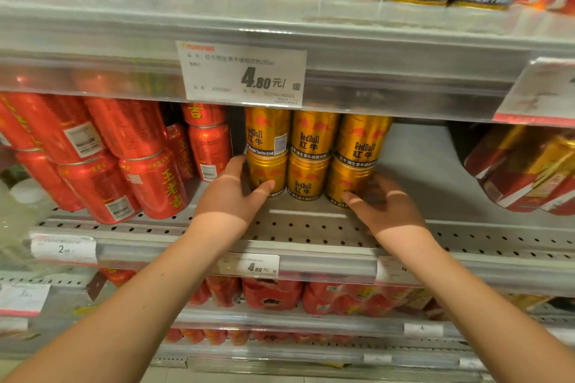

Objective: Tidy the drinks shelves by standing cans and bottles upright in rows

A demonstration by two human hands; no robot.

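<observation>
Six gold Red Bull cans (pixel 311 158) stand upright, two high in three columns, toward the back of the middle shelf (pixel 311 227), as a person braces the block from both ends. The left hand (pixel 231 193) wraps the lower left can (pixel 267 172), thumb across its front and fingers round its far side, and the right hand (pixel 384 205) cups the lower right can (pixel 345 179) in the same way, so each grip is closed on a can rather than released. The step in hand looks like squaring the stack or drawing it into line. Doing it well would mean moving both bottom cans together and level, since the top three merely rest on the lids below and an uneven pull could tip them. Headroom is tight: the upper cans reach close under the price rail (pixel 404 93) of the shelf above, which carries a 4.80 yuan price label (pixel 242 73), so sliding along the perforated deck seems safer than lifting. To the left, red Wanglaoji cans (pixel 124 158) sit just beside the left hand, some leaning, leaving scant clearance. To the right the shelf is bare as far as the wrapped multipacks (pixel 522 171). Bare deck also runs forward from the cans to the front rail (pixel 326 261), the roomiest way to go.
</observation>
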